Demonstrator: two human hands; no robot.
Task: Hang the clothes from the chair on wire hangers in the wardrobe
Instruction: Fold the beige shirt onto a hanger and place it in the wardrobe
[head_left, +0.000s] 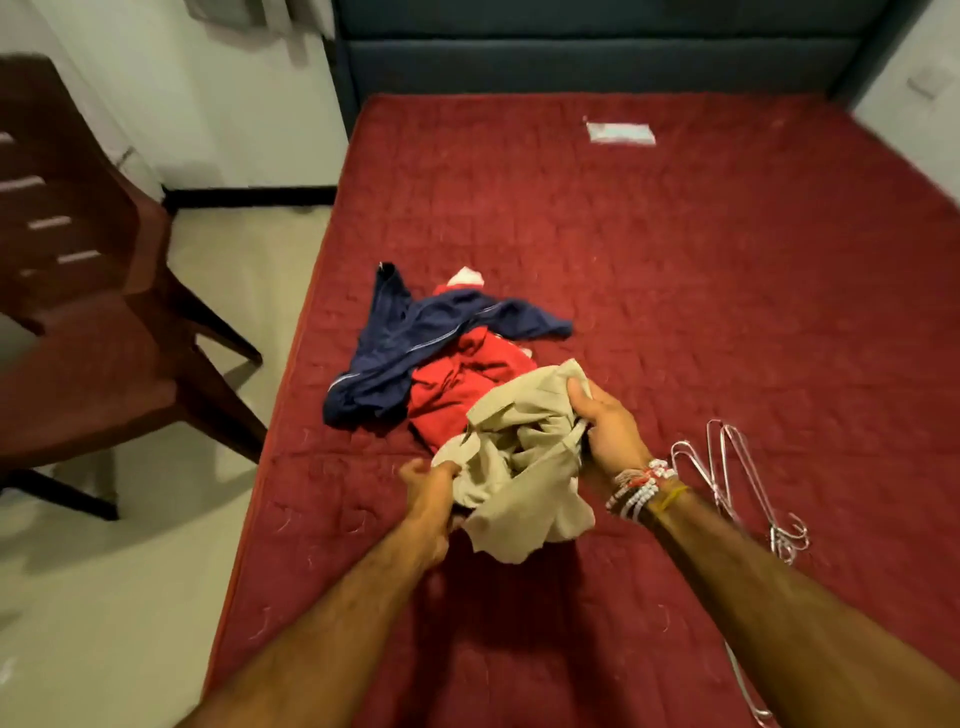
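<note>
Now both hands, left hand (428, 496), right hand (608, 421), gripping beige garment (519, 457).

A red quilted mattress (675, 260) meets a dark headboard (597, 57), white walls (234, 104).

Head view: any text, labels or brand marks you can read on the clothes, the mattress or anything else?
None can be read.
Mattress label: a pale patch, its print too blurred to read.
Beige garment in both hands, red garment, navy garment: no print or tag shows.
Hangers: no marking.
</note>
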